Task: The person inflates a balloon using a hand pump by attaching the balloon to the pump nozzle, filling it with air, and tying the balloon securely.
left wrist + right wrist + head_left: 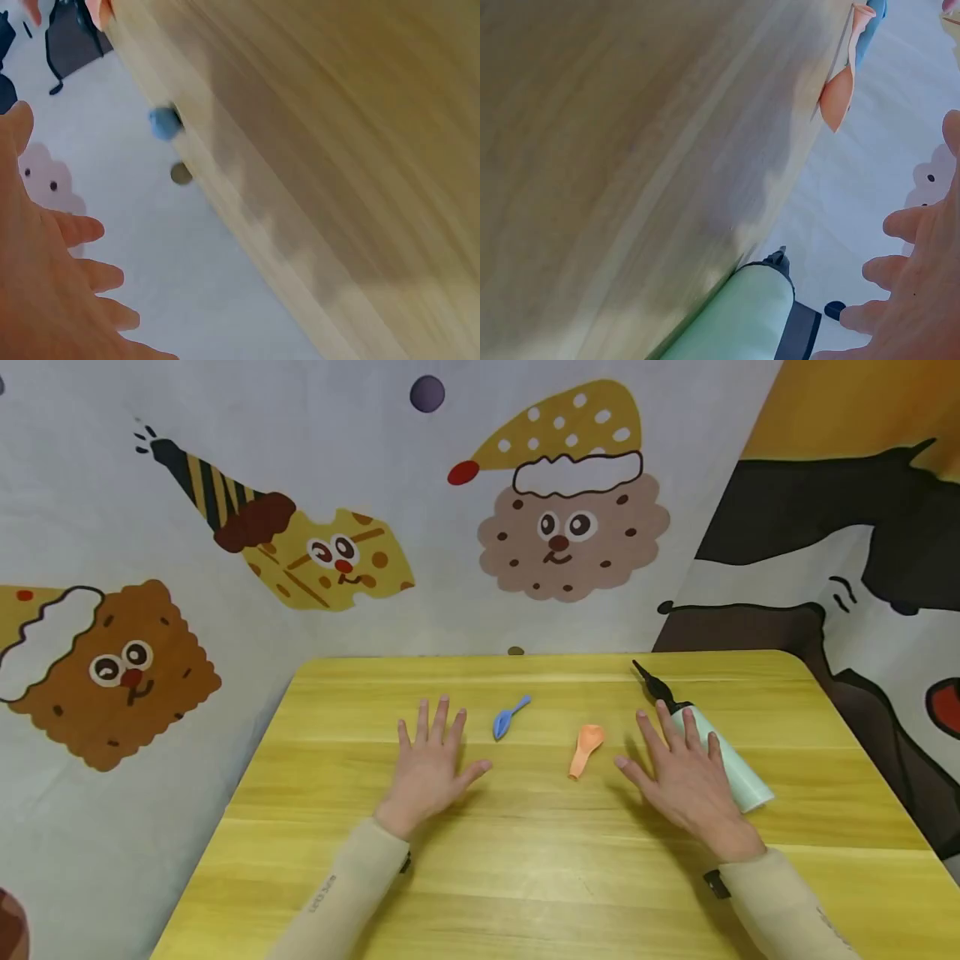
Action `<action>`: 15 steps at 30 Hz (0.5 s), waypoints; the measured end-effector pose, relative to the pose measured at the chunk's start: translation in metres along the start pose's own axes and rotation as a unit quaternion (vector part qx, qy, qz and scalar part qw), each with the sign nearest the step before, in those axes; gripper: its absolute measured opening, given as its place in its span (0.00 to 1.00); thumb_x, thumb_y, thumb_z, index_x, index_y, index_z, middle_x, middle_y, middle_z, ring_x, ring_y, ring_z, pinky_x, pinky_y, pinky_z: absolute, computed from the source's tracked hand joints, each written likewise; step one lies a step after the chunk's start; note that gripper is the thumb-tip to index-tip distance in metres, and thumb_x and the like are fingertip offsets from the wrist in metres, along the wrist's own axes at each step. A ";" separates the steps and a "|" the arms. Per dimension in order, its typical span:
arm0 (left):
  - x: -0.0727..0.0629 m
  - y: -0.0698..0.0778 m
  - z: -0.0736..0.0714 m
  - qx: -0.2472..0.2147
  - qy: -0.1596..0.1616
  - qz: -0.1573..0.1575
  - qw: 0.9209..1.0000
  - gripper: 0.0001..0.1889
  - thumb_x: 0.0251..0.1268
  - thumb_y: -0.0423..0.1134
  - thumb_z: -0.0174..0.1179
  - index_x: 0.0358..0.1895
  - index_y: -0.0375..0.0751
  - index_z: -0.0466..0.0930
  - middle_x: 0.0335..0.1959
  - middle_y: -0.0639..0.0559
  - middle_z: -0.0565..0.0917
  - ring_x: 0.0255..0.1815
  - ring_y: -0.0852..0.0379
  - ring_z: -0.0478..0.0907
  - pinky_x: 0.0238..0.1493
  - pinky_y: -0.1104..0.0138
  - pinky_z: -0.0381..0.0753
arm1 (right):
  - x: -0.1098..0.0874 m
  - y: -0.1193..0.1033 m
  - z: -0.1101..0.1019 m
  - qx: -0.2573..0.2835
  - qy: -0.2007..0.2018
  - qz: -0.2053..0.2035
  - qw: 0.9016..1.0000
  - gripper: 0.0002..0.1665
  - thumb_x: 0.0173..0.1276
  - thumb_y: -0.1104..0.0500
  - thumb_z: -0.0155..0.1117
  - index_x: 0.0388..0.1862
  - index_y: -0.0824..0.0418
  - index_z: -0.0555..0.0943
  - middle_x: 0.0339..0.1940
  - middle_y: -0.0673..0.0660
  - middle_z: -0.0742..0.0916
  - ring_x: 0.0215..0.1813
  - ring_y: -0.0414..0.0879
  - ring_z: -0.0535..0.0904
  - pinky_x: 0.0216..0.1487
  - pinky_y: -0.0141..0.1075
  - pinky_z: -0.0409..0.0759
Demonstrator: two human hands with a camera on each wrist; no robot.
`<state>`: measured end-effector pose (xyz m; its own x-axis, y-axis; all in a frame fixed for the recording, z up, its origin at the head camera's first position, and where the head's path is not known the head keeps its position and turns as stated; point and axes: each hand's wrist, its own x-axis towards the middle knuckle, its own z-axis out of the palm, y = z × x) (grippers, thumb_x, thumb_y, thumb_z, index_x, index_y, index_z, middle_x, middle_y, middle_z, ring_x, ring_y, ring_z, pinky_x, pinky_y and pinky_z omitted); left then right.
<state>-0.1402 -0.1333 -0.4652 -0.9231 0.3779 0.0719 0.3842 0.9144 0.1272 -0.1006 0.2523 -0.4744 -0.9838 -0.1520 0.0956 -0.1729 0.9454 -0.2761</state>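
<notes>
In the head view my left hand (430, 774) hovers over the table with its fingers spread straight, holding nothing. To its right lies a deflated blue balloon (506, 722), and beyond that a deflated orange balloon (587, 750). My right hand (690, 781), fingers likewise spread, is above the table and partly covers a pale green balloon pump (731, 768) with a black nozzle. In the right wrist view the pump (735, 319) lies below the hand (922, 292), apart from the fingers. The left wrist view shows the blue balloon (165, 123) near the left hand (60, 292).
The yellow wood-grain table (525, 877) ends at a back edge against a white cloth (337, 427) printed with cartoon biscuits and cheese. At the right hangs a darker patterned part of the backdrop (810, 518).
</notes>
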 end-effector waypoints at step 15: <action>0.053 0.089 0.008 0.009 -0.004 0.116 0.993 0.36 0.80 0.67 0.43 0.72 0.44 0.74 0.78 0.42 0.66 0.79 0.36 0.60 0.74 0.40 0.65 | -0.013 0.021 -0.019 -0.003 0.053 0.013 0.998 0.46 0.81 0.35 0.50 0.82 0.64 0.58 0.83 0.69 0.57 0.80 0.76 0.48 0.68 0.78 0.51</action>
<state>-0.1554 -0.0310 -0.4582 -0.8102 0.5793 0.0899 0.5859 0.8055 0.0895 -0.0906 0.2792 -0.4636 -0.9771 -0.0963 0.1896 -0.1468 0.9505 -0.2739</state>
